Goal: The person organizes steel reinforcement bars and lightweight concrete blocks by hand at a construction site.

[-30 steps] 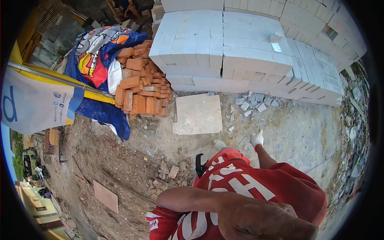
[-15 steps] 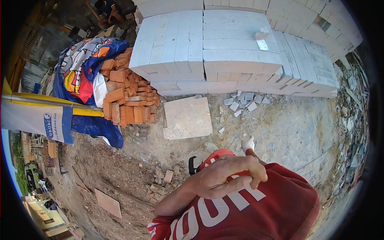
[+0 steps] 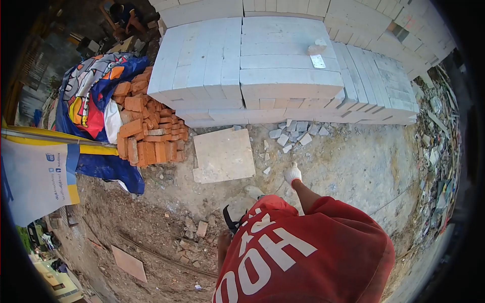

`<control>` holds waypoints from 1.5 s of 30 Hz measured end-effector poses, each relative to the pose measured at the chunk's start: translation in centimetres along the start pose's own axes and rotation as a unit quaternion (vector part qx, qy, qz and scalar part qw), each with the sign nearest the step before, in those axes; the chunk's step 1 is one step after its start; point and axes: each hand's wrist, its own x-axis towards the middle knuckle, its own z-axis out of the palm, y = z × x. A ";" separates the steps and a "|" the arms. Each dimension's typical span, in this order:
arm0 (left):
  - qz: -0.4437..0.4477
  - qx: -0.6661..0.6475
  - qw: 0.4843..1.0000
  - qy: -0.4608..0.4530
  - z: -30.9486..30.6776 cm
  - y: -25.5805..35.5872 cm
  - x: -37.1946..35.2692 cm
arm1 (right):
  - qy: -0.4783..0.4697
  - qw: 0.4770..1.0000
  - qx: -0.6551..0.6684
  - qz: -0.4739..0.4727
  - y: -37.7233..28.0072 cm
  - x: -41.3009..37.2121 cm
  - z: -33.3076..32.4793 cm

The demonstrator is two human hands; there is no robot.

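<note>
My right hand (image 3: 292,174), in a white glove, hangs low over the ground ahead of my red sweatshirt (image 3: 313,247). One fingertip sticks out forward, and nothing shows in the glove. My left hand (image 3: 223,240) is low at my left side, close to a black strap (image 3: 230,219). Its fingers are mostly hidden behind my clothing. A pale flat board (image 3: 225,155) lies on the ground in front of me. Broken grey block pieces (image 3: 295,134) are scattered beyond my right hand, at the foot of the stacked light grey blocks (image 3: 288,55).
Orange bricks (image 3: 146,134) are piled to the left, against a colourful tarp (image 3: 93,96). A yellow pole and a printed banner (image 3: 35,177) reach in there. Rubble (image 3: 437,146) lines the right edge. Another person (image 3: 129,17) crouches at the far left.
My bare left hand has dropped from in front of my chest to my left side. My gloved right hand has swung outward, showing more of the forearm. The view has shifted slightly.
</note>
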 end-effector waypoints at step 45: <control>-0.431 -0.397 0.658 0.474 20.1 -14.2 -19.3 | -0.286 0.871 -0.191 -0.351 -15.0 -11.7 18.8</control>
